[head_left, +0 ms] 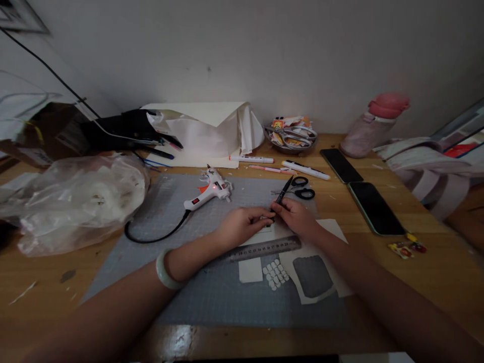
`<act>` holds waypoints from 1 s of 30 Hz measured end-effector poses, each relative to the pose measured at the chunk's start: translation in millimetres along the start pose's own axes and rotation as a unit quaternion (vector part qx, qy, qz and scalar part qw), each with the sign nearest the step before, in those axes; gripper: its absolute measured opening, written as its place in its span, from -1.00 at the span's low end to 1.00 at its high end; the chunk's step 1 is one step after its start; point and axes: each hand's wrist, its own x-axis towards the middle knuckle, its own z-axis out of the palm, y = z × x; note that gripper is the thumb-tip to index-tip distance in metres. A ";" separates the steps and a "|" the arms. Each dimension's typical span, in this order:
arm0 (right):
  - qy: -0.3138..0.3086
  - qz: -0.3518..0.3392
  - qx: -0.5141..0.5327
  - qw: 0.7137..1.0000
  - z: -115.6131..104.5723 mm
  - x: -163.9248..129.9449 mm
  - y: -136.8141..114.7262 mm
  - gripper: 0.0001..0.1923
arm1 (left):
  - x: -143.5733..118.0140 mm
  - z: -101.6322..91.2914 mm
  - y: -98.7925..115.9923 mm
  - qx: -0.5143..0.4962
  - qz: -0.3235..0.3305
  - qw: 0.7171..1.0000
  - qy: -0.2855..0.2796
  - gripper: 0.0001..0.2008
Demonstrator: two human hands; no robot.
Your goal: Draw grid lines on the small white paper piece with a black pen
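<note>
A slim black pen [286, 188] slants upward between my hands over the grey cutting mat [200, 302]. My right hand [298, 217] is closed around its lower part. At the pen's bottom end the fingers of my left hand [244, 227] are pinched together, touching it. Just below lies a metal ruler [264, 248] across white paper. Nearer me are a white paper square [250, 270], a cluster of small white rounded pieces [276, 275] and a paper sheet [328, 291] with a rounded cutout. Black-handled scissors [304, 193] rest behind my right hand.
A white glue gun [207, 191] with a lit red light trails its cord on the mat. Left is a plastic bag [86, 201]. Markers [306, 170], a bowl [291, 146] and a pink-lidded bottle [366, 133] stand behind. Two phones [376, 207] lie right.
</note>
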 end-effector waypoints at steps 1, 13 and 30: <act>-0.004 0.008 0.001 1.000 0.2 0.0 0.0 -0.63 | 0.0 0.0 -0.1 0.000 0.001 1.000 0.001 -0.74; -0.004 0.008 0.025 1.000 -1.3 -2.1 -1.9 -0.62 | -0.1 1.3 -4.2 -0.004 0.004 1.000 0.003 -0.71; 0.063 0.120 0.237 0.962 -0.7 -3.3 -9.9 -0.54 | 0.4 -14.8 0.1 -0.117 -0.093 0.967 0.204 -0.79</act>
